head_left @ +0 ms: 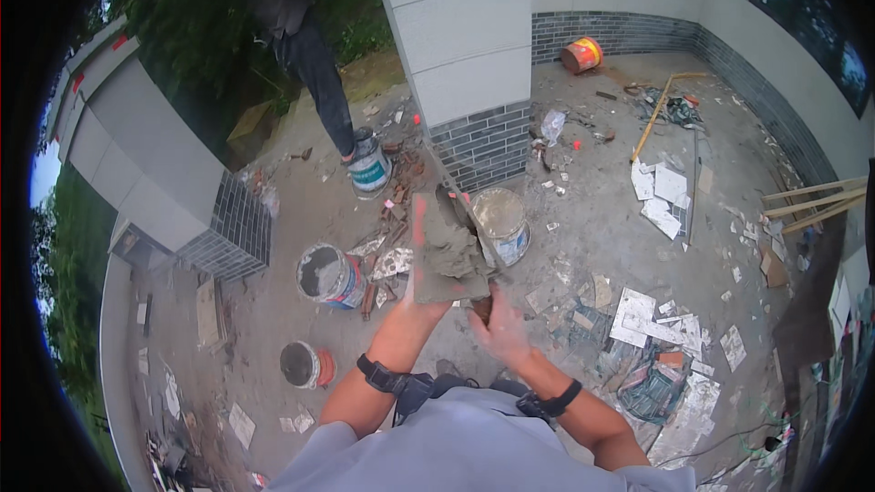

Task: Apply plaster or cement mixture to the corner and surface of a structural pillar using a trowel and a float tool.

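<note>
A flat rectangular board point(420, 251) with reddish marks along its left edge is held out in front of me. Grey wet mortar point(453, 241) lies heaped and smeared over its face. My left hand point(428, 306) bears it from below, with the fingers mostly hidden beneath. My right hand point(502, 328) is closed round the brown handle of a trowel point(483, 310). The trowel's blade runs along the right side of the mortar, seen nearly edge-on. Just beyond the board, a large bucket point(501, 215) with grey contents stands at the foot of the brick-clad pillar point(480, 141).
Left of me are a mortar bucket point(330, 273) and a smaller dark bucket point(306, 364). A person point(314, 64) stands far left, a foot at another bucket point(371, 170). An orange bucket point(581, 55) lies by the back wall. Broken white boards point(633, 317) and rubble litter the floor.
</note>
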The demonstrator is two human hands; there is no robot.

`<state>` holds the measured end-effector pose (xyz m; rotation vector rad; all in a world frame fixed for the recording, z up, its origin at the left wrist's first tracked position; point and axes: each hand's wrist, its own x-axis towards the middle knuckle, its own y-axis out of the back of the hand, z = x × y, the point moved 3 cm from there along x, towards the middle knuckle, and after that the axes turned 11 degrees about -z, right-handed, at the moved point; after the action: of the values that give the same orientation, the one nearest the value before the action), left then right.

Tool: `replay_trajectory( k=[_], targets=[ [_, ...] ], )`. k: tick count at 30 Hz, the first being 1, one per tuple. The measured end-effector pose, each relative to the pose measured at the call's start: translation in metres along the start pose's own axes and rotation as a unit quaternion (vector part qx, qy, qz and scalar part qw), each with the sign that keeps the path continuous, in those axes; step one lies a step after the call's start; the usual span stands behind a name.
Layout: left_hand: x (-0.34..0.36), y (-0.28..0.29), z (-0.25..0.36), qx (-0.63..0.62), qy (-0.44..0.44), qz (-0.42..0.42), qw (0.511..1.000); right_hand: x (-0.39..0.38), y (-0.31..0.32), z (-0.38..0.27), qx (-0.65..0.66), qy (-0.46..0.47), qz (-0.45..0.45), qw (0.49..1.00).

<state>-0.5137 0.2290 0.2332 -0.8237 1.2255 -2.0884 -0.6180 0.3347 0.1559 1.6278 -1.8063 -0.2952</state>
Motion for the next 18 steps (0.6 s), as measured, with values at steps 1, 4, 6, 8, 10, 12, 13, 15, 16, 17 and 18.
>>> replay_trajectory(
  k=[1, 4, 6, 8, 10, 12, 13, 15, 16, 17, 18],
  targets=[
    [0.004, -0.003, -0.003, 0.003, 0.005, -0.011, 1.0, 0.001, -0.005, -0.001, -0.03, -0.018, 0.003, 0.999],
    [0.015, -0.009, -0.011, 0.036, 0.008, 0.003, 0.999, -0.008, -0.008, 0.001, -0.045, 0.004, 0.03, 0.999],
    [0.022, -0.008, -0.014, 0.056, 0.008, 0.046, 0.997, -0.018, -0.006, 0.008, -0.068, 0.006, 0.034, 0.997],
    [0.025, -0.006, -0.015, 0.067, 0.001, 0.072, 0.995, -0.031, -0.007, 0.018, -0.073, 0.005, 0.022, 0.997],
    [0.029, 0.001, -0.011, 0.08, -0.011, 0.084, 0.993, -0.049, -0.009, 0.029, -0.097, -0.006, -0.002, 0.995],
    [0.033, 0.012, -0.005, 0.099, -0.029, 0.09, 0.991, -0.071, -0.004, 0.042, -0.109, -0.019, -0.031, 0.993],
    [0.034, 0.018, -0.001, 0.099, -0.033, 0.079, 0.991, -0.083, 0.002, 0.053, -0.121, -0.06, -0.062, 0.989],
    [0.033, 0.03, 0.009, 0.113, -0.026, 0.071, 0.991, -0.106, 0.017, 0.066, -0.13, -0.098, -0.097, 0.982],
    [0.032, 0.034, 0.013, 0.118, -0.025, 0.067, 0.99, -0.115, 0.028, 0.072, -0.111, -0.114, -0.103, 0.982],
    [0.03, 0.035, 0.02, 0.151, -0.055, 0.051, 0.986, -0.117, 0.034, 0.071, -0.096, -0.129, -0.097, 0.982],
    [0.029, 0.036, 0.022, 0.175, -0.092, 0.025, 0.98, -0.12, 0.038, 0.068, -0.1, -0.128, -0.097, 0.982]
  ],
)
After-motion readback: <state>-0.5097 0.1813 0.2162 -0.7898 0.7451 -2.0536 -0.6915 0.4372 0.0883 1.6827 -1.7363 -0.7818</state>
